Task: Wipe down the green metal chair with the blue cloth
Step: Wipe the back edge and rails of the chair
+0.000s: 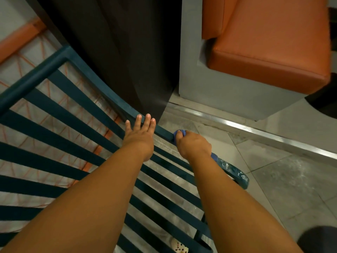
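Now gripping crumpled blue cloth (179, 134) in right hand (194, 146) on slatted green metal chair (60, 114) rail, flat left hand (140, 133) steadying at nine o'clock; likely slipping off rail if overpressed.

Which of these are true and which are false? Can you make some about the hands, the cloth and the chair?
1. The right hand grips the blue cloth. True.
2. The left hand holds the cloth. False: it rests with straight fingers on the green chair rail and holds nothing.
3. The cloth is against the chair's side rail. True.
4. The chair's seat is one solid sheet. False: it is made of slats with gaps that show the floor.
5. The cushioned seat nearby is blue. False: it is orange.
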The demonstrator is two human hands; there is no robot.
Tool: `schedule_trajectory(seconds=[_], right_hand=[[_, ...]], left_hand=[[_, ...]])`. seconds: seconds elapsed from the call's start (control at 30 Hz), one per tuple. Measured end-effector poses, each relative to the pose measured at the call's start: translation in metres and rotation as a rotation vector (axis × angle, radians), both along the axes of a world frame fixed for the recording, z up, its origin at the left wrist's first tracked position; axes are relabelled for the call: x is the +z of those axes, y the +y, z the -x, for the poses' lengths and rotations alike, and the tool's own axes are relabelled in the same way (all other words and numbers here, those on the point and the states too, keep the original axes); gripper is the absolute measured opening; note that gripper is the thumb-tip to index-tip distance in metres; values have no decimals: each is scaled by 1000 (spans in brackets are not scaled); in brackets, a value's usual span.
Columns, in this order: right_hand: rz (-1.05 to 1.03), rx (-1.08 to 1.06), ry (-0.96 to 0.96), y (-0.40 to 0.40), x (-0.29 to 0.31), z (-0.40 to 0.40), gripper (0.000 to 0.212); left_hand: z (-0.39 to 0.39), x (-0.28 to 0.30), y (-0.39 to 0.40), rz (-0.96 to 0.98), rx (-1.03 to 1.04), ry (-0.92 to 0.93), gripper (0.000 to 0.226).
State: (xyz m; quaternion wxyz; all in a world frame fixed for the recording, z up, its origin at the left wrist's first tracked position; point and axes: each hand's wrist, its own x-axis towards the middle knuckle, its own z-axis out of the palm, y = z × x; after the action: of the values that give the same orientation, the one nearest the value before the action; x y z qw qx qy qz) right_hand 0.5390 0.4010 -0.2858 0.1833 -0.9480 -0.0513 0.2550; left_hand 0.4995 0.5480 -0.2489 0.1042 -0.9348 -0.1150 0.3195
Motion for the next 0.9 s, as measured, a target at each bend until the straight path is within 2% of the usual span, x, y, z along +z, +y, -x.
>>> schedule_trajectory(seconds=[0.1,0.2,0.3,0.37,0.43,0.6,0.67,0.83,0.9], right_hand=[[-4,235,-222,0,-7,18,46],[25,407,-333,-28,-16,44,58],[23,314,-268,-47,-14,36,53],[26,197,-181,-37,-11,23,50],[15,160,-175,-21,-8,24,49],[19,420,-354,-39,-21,50,63],[24,433,-382,-56,-22,50,62],[-4,171,-226,-37,-10,28,47],[-21,167,-248,-33,-11,31,47]], left_hand=[[0,0,-2,-4,9,6,111],[1,-1,-2,-21,6,9,112],[1,-1,-1,-11,4,14,113],[1,0,-3,-1,9,16,112],[1,0,-4,0,12,12,111],[1,-3,-3,-17,-1,20,109],[1,-4,-2,-11,-6,21,109],[0,-3,-1,-7,-9,22,109],[0,-3,-2,-12,-9,17,109]])
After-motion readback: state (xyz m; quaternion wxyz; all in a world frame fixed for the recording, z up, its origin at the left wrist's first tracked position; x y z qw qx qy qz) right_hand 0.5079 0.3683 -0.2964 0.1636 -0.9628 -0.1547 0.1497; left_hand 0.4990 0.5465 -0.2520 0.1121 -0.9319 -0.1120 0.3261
